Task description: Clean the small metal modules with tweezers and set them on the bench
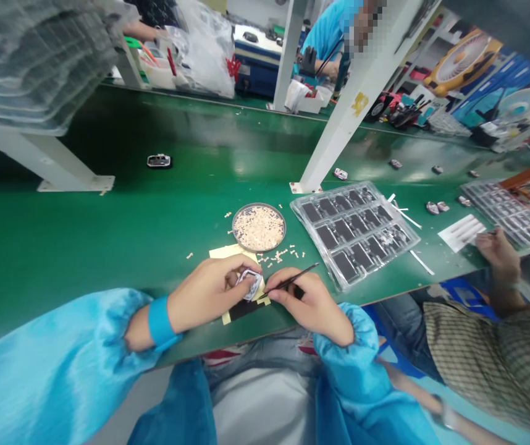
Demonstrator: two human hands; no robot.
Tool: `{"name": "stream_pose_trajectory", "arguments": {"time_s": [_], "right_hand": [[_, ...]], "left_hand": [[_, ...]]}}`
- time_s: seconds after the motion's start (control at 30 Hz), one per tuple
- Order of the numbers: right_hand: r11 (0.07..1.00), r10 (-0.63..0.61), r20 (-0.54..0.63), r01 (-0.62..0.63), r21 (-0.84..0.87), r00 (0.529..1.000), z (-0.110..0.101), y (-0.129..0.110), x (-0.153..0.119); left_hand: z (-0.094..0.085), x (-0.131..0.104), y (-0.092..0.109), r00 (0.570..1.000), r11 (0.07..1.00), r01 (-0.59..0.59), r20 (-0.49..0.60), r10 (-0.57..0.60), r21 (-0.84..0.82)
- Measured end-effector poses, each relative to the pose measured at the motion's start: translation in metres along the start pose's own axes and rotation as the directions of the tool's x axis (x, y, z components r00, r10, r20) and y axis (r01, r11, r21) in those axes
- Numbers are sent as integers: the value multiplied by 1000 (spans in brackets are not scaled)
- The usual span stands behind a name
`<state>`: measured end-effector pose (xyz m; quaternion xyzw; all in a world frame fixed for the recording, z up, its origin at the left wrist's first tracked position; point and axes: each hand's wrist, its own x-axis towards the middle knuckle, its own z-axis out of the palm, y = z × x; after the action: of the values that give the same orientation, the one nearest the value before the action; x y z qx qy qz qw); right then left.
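Observation:
In my left hand (212,287) is a small white-rimmed device housing (249,284), gripped between thumb and fingers. Dark tweezers (293,279) are pinched in my right hand (304,300), their tips pointing left close to the housing; whether they touch it I cannot tell. Beneath both hands lies a dark pad with yellow tape (227,317) at its edges. Just beyond my hands stands a round dish (285,230) filled with tiny beige pieces. Several loose beige pieces (278,254) are scattered beside it on the green bench.
A clear plastic tray (296,207) holding rows of dark screens lies to the right. White posts (334,123) rise from the bench. More housings (159,161) sit on the far strip. At right, a co-worker's hand (499,256) is by a white sheet (459,233). Stacked trays (28,68) loom upper left.

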<state>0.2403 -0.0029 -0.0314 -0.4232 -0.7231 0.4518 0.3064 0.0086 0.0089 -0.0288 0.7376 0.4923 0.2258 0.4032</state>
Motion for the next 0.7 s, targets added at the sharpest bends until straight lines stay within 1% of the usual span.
{"name": "stream_pose_trajectory", "arguments": {"time_s": [0.1,0.2,0.3,0.4,0.47,0.53,0.7], "right_hand": [[1000,-22,-2,22,-6,1000,2,-3,2],[999,-22,-37,23,27,999,5,-6,2],[990,-6,-140,26,137,990,7,-5,0],[972,-32,-289,97,214,957,9,-3,-3],[971,-65,-363,142,191,930,11,-2,-3],[976,-119,-389,180,126,913,12,-2,-3],[964,-254,-351,264,-21,901,12,-3,-1]], "left_hand": [[0,0,-1,1000,999,25,7,-24,-30],[1,1,-2,999,997,39,15,-38,-59],[1,2,-3,999,996,51,9,-51,-80],[1,2,-3,998,994,57,0,-57,-90],[1,1,-3,998,992,58,-8,-59,-112],[2,0,-4,998,987,59,-16,-62,-150],[4,0,-9,998,979,55,-23,-60,-196]]}}
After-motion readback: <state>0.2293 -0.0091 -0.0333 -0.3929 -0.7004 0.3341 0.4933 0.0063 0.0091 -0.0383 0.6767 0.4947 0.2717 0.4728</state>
